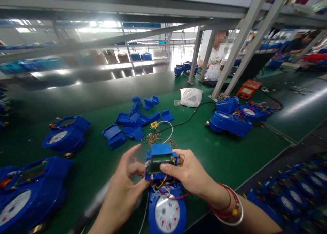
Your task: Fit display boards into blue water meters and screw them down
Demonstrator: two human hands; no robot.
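Observation:
In the head view, a blue water meter with a white dial stands before me on the green bench. Its upper display box shows a circuit board and dark screen, with coloured wires running below. My right hand is closed on the right side of this box, thumb on the screen. At its left edge is my left hand, fingers apart, index finger raised, thumb and another fingertip by the box. A blurred grey and black rod-like tool passes behind the left wrist; whether it is held is hidden.
Loose blue plastic covers, brass-coloured screws and a white bag lie beyond. Other meters stand left and right. Slanted metal posts hold an overhead shelf. A person sits across the bench.

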